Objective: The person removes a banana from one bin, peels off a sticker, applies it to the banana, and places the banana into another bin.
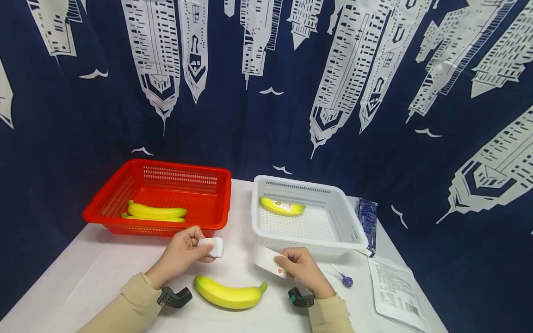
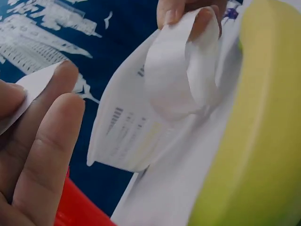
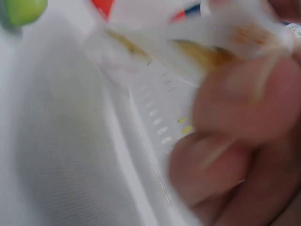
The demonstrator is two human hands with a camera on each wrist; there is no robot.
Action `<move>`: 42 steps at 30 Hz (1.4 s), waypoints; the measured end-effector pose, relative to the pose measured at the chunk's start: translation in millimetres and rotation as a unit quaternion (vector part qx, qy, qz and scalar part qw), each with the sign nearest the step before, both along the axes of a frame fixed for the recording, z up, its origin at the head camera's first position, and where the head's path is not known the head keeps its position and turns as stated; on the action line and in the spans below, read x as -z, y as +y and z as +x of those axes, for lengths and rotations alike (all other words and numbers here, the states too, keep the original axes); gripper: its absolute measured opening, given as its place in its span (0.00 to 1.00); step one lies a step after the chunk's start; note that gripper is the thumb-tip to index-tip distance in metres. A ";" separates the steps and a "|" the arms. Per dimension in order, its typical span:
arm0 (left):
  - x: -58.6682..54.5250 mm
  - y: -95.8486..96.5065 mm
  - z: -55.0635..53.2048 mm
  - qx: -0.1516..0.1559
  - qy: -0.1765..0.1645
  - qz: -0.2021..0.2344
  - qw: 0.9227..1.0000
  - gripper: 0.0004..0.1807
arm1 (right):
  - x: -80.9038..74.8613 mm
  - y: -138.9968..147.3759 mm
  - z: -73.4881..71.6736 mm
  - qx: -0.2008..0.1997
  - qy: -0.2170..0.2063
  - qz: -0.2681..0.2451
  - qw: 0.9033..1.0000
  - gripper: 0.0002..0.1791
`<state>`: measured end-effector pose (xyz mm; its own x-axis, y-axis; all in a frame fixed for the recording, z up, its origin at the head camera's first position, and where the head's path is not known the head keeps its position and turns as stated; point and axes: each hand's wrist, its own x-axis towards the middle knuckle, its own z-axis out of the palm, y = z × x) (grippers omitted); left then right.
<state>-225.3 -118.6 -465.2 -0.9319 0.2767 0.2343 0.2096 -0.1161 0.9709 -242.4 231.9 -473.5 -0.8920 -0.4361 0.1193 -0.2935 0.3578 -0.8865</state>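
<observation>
My left hand point(image 1: 185, 252) pinches a small white sticker point(image 1: 216, 247) between thumb and fingers, in front of the red basket. In the left wrist view, that sticker point(image 2: 35, 89) appears blank on the side that shows. To the right, my right hand point(image 1: 306, 270) pinches a curled white strip of label paper point(image 1: 266, 260) with a small red print near one end. Blurred yellow-orange prints show on the strip point(image 3: 202, 52) in the right wrist view. Between my forearms a yellow banana point(image 1: 231, 296) lies on the white table, touched by neither hand.
A red basket point(image 1: 222, 203) holding bananas point(image 1: 156, 212) stands at the back left. In the white basket point(image 1: 354, 226) lies a banana with a label point(image 1: 283, 206). A dark blue packet point(image 1: 367, 222), a purple lollipop point(image 1: 347, 280) and a white pouch point(image 1: 395, 291) lie at the right.
</observation>
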 end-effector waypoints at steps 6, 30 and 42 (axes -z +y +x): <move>3.8 7.1 3.1 0.045 -0.004 0.004 0.999 0.16 | 11.0 -13.4 -2.0 0.048 0.063 0.142 0.987 0.15; 16.5 26.7 11.9 -0.064 0.038 -0.115 0.991 0.16 | 15.1 -51.2 13.8 0.155 0.210 0.150 0.954 0.16; 19.3 32.2 17.2 0.001 0.052 -0.111 0.992 0.14 | 13.3 -62.2 20.4 -0.036 0.038 -0.102 0.993 0.11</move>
